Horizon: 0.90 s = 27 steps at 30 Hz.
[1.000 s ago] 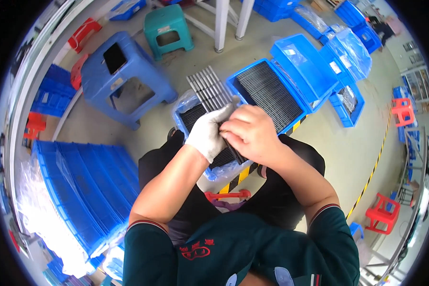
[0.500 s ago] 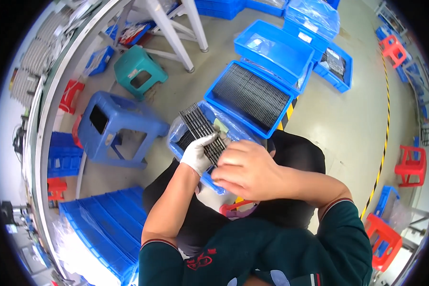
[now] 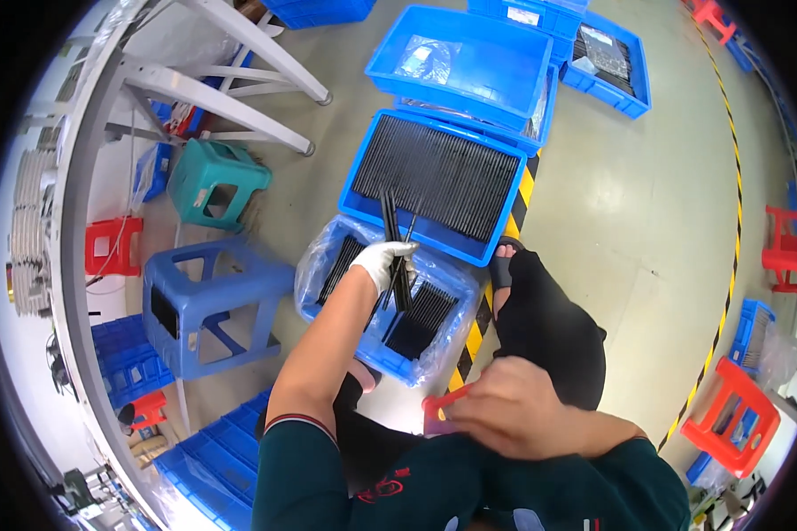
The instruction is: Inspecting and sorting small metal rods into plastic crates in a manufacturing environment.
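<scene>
My left hand [image 3: 383, 263], in a white glove, is closed around several thin black rods [image 3: 391, 217] that stick out at slightly different angles. It hovers over a blue bin [image 3: 390, 358] lined with clear plastic, where more black rods [image 3: 423, 320] lie in two groups. The held rods' far ends overlap the edge of a wide blue tray [image 3: 447, 242] filled with rows of similar black rods [image 3: 434, 173]. My bare right hand [image 3: 509, 409] is near my lap, its fingers curled and slightly blurred, over a red plastic piece [image 3: 436, 407]. Whatever it may hold is hidden.
Behind the tray stands a blue bin holding a clear bag [image 3: 427, 58]. To the left are a blue stool [image 3: 208, 288], a green stool [image 3: 217, 177] and a metal table leg [image 3: 230, 111]. Black-and-yellow tape [image 3: 475, 341] runs beside the bins. My knee [image 3: 549, 310] is at right.
My right hand has drawn back from the rods toward my lap. The rods in my left hand, earlier a flat side-by-side bundle, now point farther forward at uneven angles. The whole view has shifted.
</scene>
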### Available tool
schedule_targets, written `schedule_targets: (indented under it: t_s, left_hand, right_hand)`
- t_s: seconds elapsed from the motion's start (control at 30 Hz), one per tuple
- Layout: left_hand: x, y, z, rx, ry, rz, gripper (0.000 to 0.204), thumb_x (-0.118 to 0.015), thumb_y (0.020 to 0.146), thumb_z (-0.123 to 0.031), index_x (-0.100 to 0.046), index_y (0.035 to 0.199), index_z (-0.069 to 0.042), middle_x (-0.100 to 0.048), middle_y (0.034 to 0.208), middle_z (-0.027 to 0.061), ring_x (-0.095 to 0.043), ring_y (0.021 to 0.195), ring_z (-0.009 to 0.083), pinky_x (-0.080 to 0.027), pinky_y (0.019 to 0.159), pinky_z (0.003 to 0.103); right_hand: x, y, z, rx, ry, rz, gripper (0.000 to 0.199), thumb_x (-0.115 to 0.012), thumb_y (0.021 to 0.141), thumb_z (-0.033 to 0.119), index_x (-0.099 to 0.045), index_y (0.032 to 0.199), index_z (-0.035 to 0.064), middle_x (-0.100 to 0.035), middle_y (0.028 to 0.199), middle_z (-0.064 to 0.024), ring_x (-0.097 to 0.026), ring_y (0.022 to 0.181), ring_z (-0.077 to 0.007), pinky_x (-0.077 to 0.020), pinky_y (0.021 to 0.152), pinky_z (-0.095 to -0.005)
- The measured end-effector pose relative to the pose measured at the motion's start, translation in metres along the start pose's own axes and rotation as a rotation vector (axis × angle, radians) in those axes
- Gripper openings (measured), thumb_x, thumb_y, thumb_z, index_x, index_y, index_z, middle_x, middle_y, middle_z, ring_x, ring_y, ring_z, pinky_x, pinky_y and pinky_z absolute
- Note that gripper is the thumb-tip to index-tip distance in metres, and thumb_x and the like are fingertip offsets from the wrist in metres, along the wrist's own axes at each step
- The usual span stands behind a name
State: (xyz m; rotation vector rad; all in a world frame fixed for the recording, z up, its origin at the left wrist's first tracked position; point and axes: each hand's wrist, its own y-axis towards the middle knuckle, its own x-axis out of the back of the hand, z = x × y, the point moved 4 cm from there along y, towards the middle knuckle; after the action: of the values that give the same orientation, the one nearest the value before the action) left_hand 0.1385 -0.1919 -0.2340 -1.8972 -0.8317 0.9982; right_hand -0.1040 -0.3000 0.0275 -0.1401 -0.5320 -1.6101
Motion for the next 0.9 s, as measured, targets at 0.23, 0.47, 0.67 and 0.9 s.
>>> schedule_targets:
  t_s: [0.23, 0.47, 0.67, 0.9]
  left_hand:
    - [-0.019, 0.116, -0.052, 0.002, 0.353, -0.100, 0.013, -0.067, 0.082, -0.014, -0.059, 0.085, -0.004, -0.062, 0.068, 0.0102, -0.061, 0.064, 0.0257, -0.047, 0.058, 0.042]
    - [-0.048, 0.187, -0.108, -0.066, 1.002, -0.535, 0.048, -0.061, 0.082, -0.019, -0.050, 0.127, -0.004, -0.065, 0.094, 0.0146, -0.064, 0.083, 0.0279, -0.049, 0.073, 0.040]
    - [-0.057, 0.193, -0.128, -0.075, 0.859, -0.933, 0.026, -0.057, 0.086, -0.022, -0.063, 0.110, -0.012, -0.063, 0.117, 0.0101, -0.062, 0.106, 0.0254, -0.052, 0.086, 0.037]
    - [-0.077, 0.166, -0.122, -0.482, 1.401, -1.012, 0.041, -0.069, 0.078, -0.023, -0.056, 0.114, -0.008, -0.055, 0.115, 0.0135, -0.055, 0.109, 0.0296, -0.049, 0.086, 0.041]
  right_hand:
    - [0.031, 0.009, -0.021, -0.049, 0.144, -0.042, 0.017, -0.075, 0.074, 0.014, -0.071, 0.089, 0.0084, -0.058, 0.078, -0.0055, -0.058, 0.070, -0.0182, -0.0428, 0.058, -0.0297]
    - [0.055, 0.018, -0.042, -0.068, 0.162, -0.154, 0.017, -0.066, 0.081, 0.013, -0.068, 0.094, 0.0025, -0.055, 0.079, -0.0106, -0.057, 0.071, -0.0232, -0.0434, 0.059, -0.0319]
    - [0.063, 0.023, -0.052, -0.121, 0.169, -0.176, 0.016, -0.066, 0.078, 0.010, -0.068, 0.090, 0.0004, -0.055, 0.080, -0.0107, -0.057, 0.069, -0.0229, -0.0434, 0.057, -0.0316]
    - [0.063, 0.021, -0.053, -0.138, 0.177, -0.190, 0.018, -0.065, 0.078, 0.012, -0.068, 0.090, -0.0005, -0.054, 0.079, -0.0112, -0.057, 0.069, -0.0227, -0.0439, 0.057, -0.0311]
